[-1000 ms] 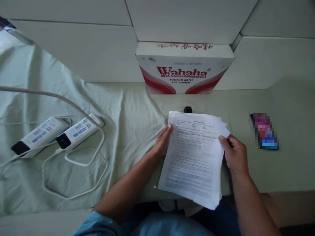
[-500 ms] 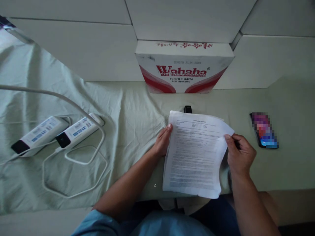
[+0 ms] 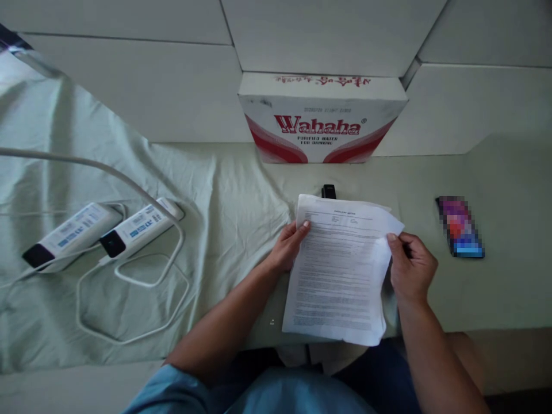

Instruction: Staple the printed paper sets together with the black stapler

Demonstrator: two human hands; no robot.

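Observation:
Several printed sheets of paper (image 3: 336, 276) lie loosely together, tilted over the near edge of the table, with dense small text on the top one. My left hand (image 3: 288, 246) grips their left edge, thumb on the printed face and fingers behind. At the upper right edge my right hand (image 3: 411, 265) pinches the paper between thumb and curled fingers, and the corner bends there. Just past the top edge of the sheets a small black object (image 3: 328, 191) shows, its lower part hidden by the paper.
A white and red Wahaha water carton (image 3: 319, 129) stands against the wall panels. To the right lies a phone (image 3: 460, 227) with a blurred screen. On the left are two white power banks (image 3: 140, 229) with white cables (image 3: 129, 342) on the wrinkled green cloth (image 3: 228, 201).
My right hand has moved slightly left with the paper's right edge. My left thumb has slid further onto the printed face. The carton and phone stay in place.

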